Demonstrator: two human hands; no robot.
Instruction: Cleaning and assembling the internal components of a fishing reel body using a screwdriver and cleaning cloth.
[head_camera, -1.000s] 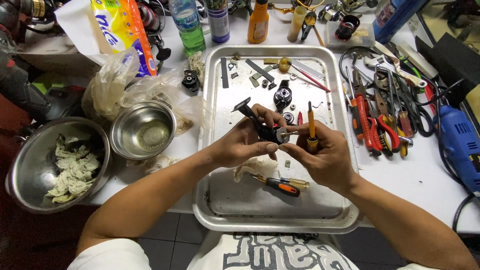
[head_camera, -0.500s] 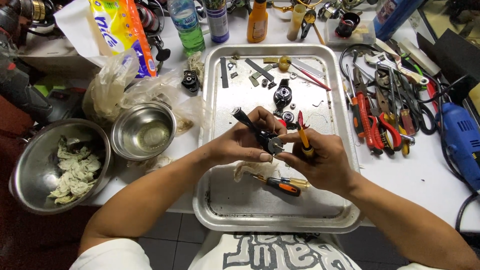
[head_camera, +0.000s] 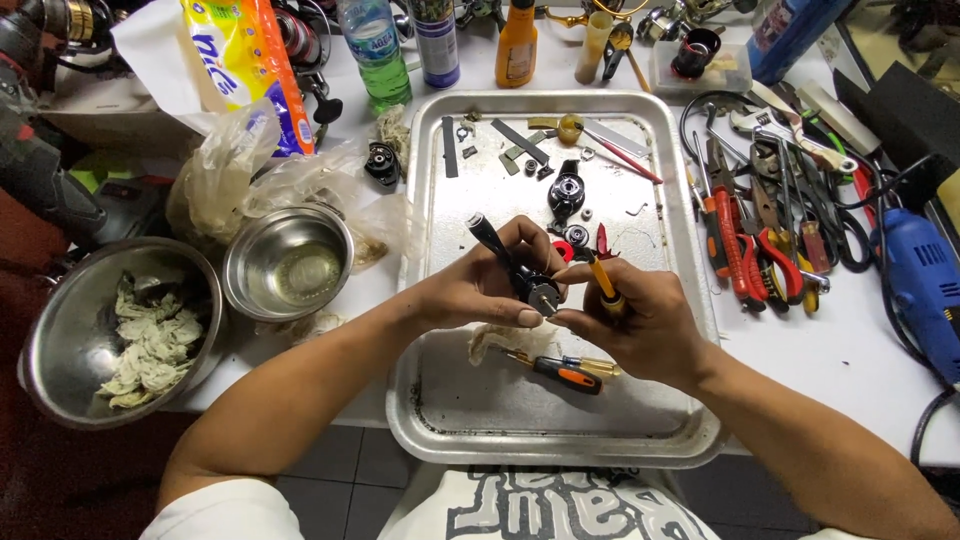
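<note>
Both hands are raised over the middle of a metal tray (head_camera: 440, 420). The left hand (head_camera: 480, 290) grips a small black crank part (head_camera: 515, 265): thumb and fingers are closed around its lower end, and its knobbed handle sticks up and to the left, clear of the fingers. The round metal end of the part sits at the fingertips, just at the point where the two hands meet. The right hand (head_camera: 640, 325) is closed around a screwdriver with a yellow shaft (head_camera: 603, 285); the handle is buried in the fist and the shaft rises up and to the left past the thumb. The right thumb tip touches or nearly touches the metal end of the crank part; which of the two cannot be told.

On the tray below the hands lie a crumpled rag (head_camera: 495, 338) and an orange-and-black screwdriver (head_camera: 560, 372). Above the hands, on the tray, rest small black parts (head_camera: 566, 192) and loose metal pieces. Left of the tray stand a small steel bowl (head_camera: 288, 262) and a larger bowl holding wadded rags (head_camera: 105, 330). Pliers and hand tools (head_camera: 760, 215) lie right of the tray.

Against the frame half a second earlier: the yellow-shafted screwdriver has tilted further left, and the hands have drawn slightly closer together. The crank part's hold looks unchanged.
</note>
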